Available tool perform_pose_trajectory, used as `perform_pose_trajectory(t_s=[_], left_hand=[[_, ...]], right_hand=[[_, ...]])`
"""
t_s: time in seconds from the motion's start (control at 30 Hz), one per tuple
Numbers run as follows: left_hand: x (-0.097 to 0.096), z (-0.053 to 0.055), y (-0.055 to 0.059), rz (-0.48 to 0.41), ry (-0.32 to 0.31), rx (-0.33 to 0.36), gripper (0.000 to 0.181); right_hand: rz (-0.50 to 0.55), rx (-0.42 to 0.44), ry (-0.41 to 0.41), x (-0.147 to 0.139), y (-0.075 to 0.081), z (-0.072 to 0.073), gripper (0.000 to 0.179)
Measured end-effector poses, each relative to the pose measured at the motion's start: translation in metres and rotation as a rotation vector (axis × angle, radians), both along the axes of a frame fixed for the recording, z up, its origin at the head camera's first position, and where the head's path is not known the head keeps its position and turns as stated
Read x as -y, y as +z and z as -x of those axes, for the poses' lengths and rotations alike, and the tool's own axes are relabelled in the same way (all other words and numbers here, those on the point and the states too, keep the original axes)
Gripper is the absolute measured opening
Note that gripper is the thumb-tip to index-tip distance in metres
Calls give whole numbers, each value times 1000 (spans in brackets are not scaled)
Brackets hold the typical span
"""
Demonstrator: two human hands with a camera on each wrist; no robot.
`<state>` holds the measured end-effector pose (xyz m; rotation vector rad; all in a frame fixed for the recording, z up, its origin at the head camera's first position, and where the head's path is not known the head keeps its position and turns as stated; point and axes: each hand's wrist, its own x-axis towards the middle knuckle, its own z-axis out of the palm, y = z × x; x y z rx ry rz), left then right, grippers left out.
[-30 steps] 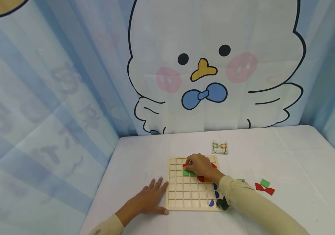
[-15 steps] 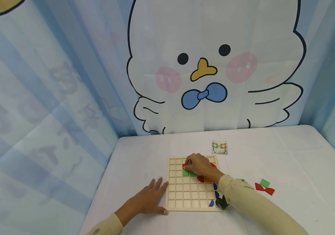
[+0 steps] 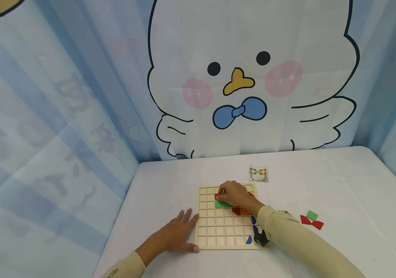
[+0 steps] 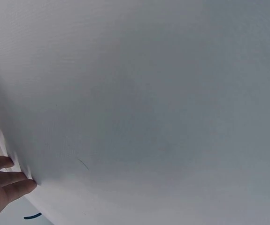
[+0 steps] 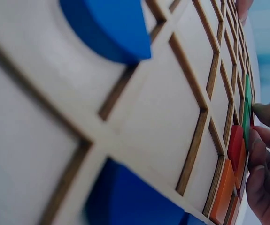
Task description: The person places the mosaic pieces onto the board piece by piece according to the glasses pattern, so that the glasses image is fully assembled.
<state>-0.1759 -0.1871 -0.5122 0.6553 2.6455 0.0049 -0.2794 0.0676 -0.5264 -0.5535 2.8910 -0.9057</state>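
Observation:
A wooden grid board point(image 3: 212, 231) lies on the white table. At its upper part my right hand point(image 3: 234, 194) pinches a small red piece point(image 3: 217, 196) between thumb and fingers, right above green squares point(image 3: 219, 204) set in the grid. The right wrist view shows the same fingers point(image 5: 261, 154) at the green pieces point(image 5: 246, 112), near red and orange blocks point(image 5: 223, 187). My left hand point(image 3: 180, 233) rests spread on the table, its thumb and index finger at the board's left edge. Blue pieces point(image 3: 249, 239) sit along the board's right side; the right hand hides some cells.
Behind the board lies a small pattern card point(image 3: 258, 174). To the right, loose red pieces point(image 3: 312, 222) lie beside a green square point(image 3: 311, 215). A dark object point(image 3: 261, 238) shows under the right sleeve at the board's near right corner. A printed curtain point(image 3: 239, 146) hangs behind the table.
Both hands keep nearly the same place and pose; the head view has shifted slightly. A green piece that peeked out behind the right sleeve is now covered by it.

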Motion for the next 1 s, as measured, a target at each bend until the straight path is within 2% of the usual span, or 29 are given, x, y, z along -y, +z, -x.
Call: perform_pose_trajectory(t_s=[0.4,0.83,1.0], left_hand=[[-2,2,-1,8,7,-9,106],[-3,2,1,10,18,5,106],[-1,0,3,3,3,7,107]], right_hand=[[1,58,-2,-4,9,-1,8],[-7,25,-14,-3,3,-1,9],[28,32,35,-7,4,-2,9]])
